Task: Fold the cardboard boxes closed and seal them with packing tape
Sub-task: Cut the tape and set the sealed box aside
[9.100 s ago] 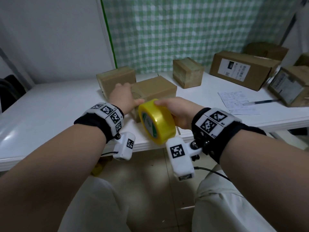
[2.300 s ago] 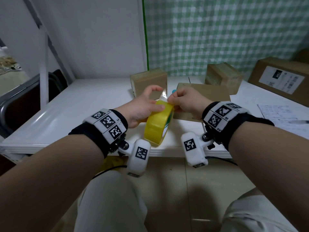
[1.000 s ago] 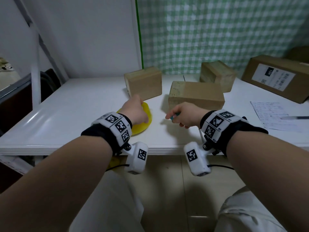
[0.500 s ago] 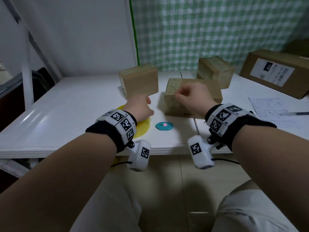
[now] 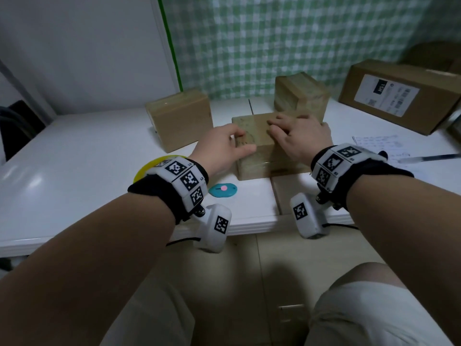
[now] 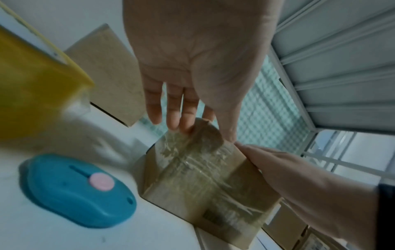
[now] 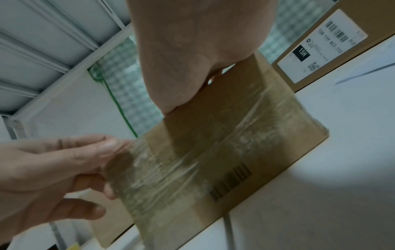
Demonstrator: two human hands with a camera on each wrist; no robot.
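A small cardboard box (image 5: 254,161) wrapped in clear tape lies on the white table (image 5: 74,171) in front of me. My left hand (image 5: 222,146) is at its left end, the thumb on the top edge and straight fingers touching a tape end (image 6: 200,133) on the end face. My right hand (image 5: 296,138) lies flat on the top of the box, fingers spread. The wrist views show the same box (image 6: 198,177) (image 7: 224,152) with wrinkled tape bands across it. The yellow tape roll (image 5: 149,166) lies flat behind my left wrist. A blue cutter (image 5: 222,189) rests beside it.
Two more small boxes stand behind, one at the left (image 5: 180,118) and one at the right (image 5: 299,96). A long labelled box (image 5: 399,96) sits far right, with a sheet of paper (image 5: 379,146) and a pen (image 5: 429,157) before it. The table's front edge (image 5: 237,227) is under my wrists.
My left hand left the tape roll and went to the box's left end. My right hand, curled over the box half a second ago, now lies flat on top. The cutter lies where it was.
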